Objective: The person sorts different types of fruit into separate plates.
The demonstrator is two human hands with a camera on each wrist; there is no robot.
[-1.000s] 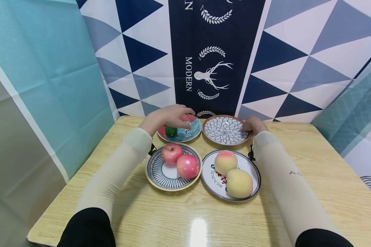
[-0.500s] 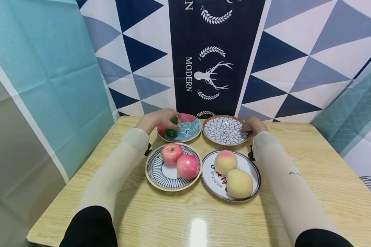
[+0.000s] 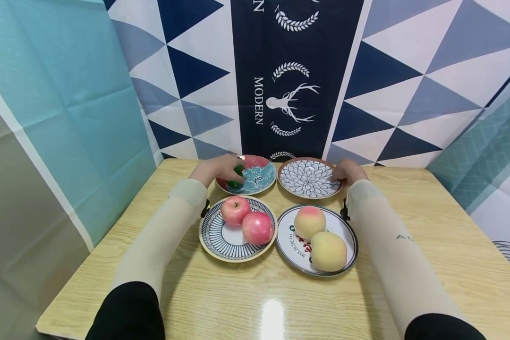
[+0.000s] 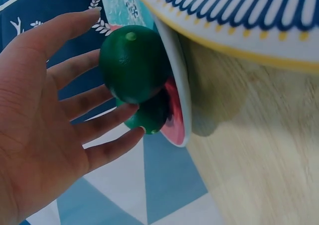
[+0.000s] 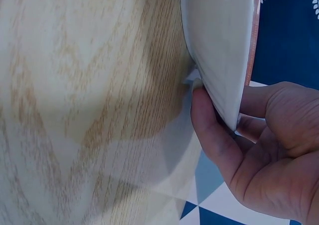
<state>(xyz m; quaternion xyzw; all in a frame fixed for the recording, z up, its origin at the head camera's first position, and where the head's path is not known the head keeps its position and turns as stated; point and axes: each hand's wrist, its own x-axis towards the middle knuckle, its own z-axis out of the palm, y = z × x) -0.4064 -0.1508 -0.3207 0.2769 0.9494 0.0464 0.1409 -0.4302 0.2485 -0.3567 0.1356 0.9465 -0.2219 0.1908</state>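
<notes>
At the back left, my left hand (image 3: 217, 169) hovers with spread fingers over a red and turquoise plate (image 3: 259, 178). Two green limes lie in that plate; the left wrist view has the nearer lime (image 4: 133, 60) in front of the fingers and the other lime (image 4: 149, 114) behind it, close to the lower fingertips. My right hand (image 3: 350, 172) pinches the right rim of a brown-edged plate with a flower-petal pattern (image 3: 309, 178). In the right wrist view the thumb presses under this plate's white underside (image 5: 219, 41), while the other fingers are over the rim.
Nearer on the wooden table (image 3: 221, 302) is a blue-striped plate (image 3: 214, 236) with two apples (image 3: 257, 228). Beside it, a dark-rimmed white plate (image 3: 286, 241) bears two peaches (image 3: 329, 252). A patterned cloth (image 3: 297, 56) hangs behind the table's back edge.
My left hand has moved left and down from over the middle of the red and turquoise plate to the limes. The right hand stays at the petal plate's rim.
</notes>
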